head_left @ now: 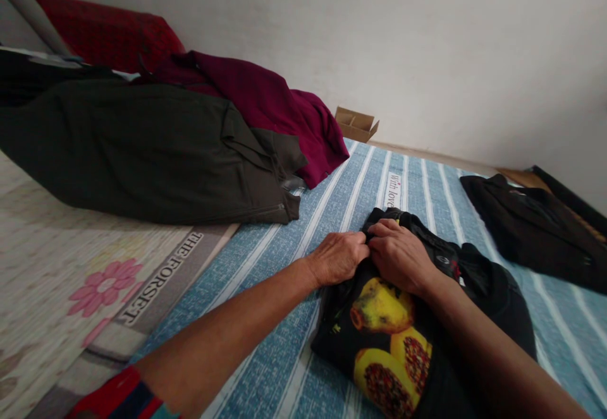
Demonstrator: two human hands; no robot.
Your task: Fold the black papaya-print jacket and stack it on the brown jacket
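- Black cotton T-shirt with a yellow cut-fruit print (pixel 393 337): soft, creased knit, folded into a rough rectangle; it lies flat directly under both hands, its far edge bunched at the fingertips, the print just nearer the person than the knuckles.
- Left hand (pixel 337 258): fingers curled closed, pinching the shirt's far edge; palm down, touching the right hand.
- Right hand (pixel 398 256): fingers bent and pressed shut on the same bunched edge, resting on the cloth.
- Blue-and-white striped woven bed sheet (pixel 284 356): coarse, flat, beneath the shirt and both forearms.
- Dark olive trousers (pixel 142 153): heavy, smooth cloth, laid out well beyond and left of the hands.
- Maroon garment (pixel 275 103): rumpled, behind the trousers.
- Black garment (pixel 531 226): crumpled, well apart to the right of the hands.
- Small open brown cardboard box (pixel 355 123): far beyond the hands, by the wall.
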